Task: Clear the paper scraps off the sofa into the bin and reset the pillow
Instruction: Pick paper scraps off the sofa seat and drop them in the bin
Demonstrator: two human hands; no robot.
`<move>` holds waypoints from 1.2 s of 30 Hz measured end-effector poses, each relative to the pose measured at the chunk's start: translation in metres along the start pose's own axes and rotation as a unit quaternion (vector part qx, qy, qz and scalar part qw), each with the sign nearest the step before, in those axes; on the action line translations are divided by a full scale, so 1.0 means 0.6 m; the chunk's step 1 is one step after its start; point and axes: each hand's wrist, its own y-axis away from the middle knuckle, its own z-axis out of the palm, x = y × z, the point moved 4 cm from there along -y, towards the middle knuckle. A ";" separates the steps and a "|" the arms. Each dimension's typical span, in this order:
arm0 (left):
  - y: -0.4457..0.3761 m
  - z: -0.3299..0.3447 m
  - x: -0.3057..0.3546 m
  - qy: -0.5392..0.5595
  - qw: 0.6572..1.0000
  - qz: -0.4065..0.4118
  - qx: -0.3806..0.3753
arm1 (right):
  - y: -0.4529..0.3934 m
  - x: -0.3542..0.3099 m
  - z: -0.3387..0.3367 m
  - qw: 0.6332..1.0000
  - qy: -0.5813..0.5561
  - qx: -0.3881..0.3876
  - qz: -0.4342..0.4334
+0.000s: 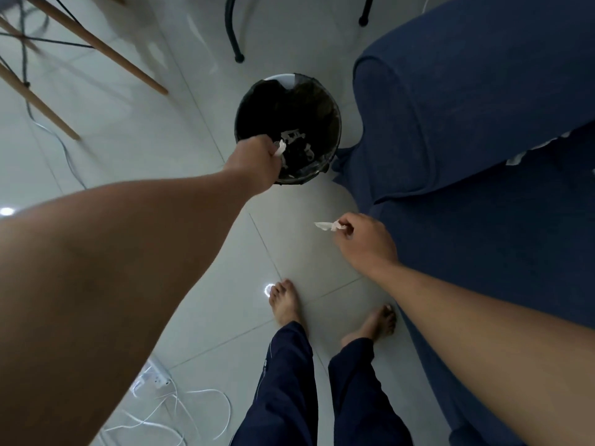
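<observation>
Holding a scrap over the bin, the left hand is mid-drop; the right hand pinches another scrap beside the sofa. Paper already lies inside — more possibly remains on the seat; pillow unseen.

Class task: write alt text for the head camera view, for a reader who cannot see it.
A person's left hand holds a paper scrap over a black bin on a tiled floor, beside a blue sofa. The right hand pinches another scrap, short of the bin.
</observation>
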 end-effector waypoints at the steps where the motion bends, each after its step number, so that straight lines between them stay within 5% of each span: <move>1: -0.011 -0.006 0.001 0.003 1.000 0.003 0.002 | -0.002 -0.002 0.002 1.000 -0.004 -0.002 0.003; 10: -0.052 -0.031 -0.002 -0.001 0.998 0.067 0.007 | -0.040 -0.030 -0.002 1.000 -0.007 -0.004 0.028; 27: 0.053 0.032 -0.119 -0.049 0.996 0.020 -0.078 | -0.182 -0.204 -0.060 0.997 -0.019 0.078 -0.016; 36: 0.084 0.053 -0.130 -0.073 0.991 0.027 -0.105 | -0.160 -0.154 -0.006 0.995 -0.046 -0.078 0.035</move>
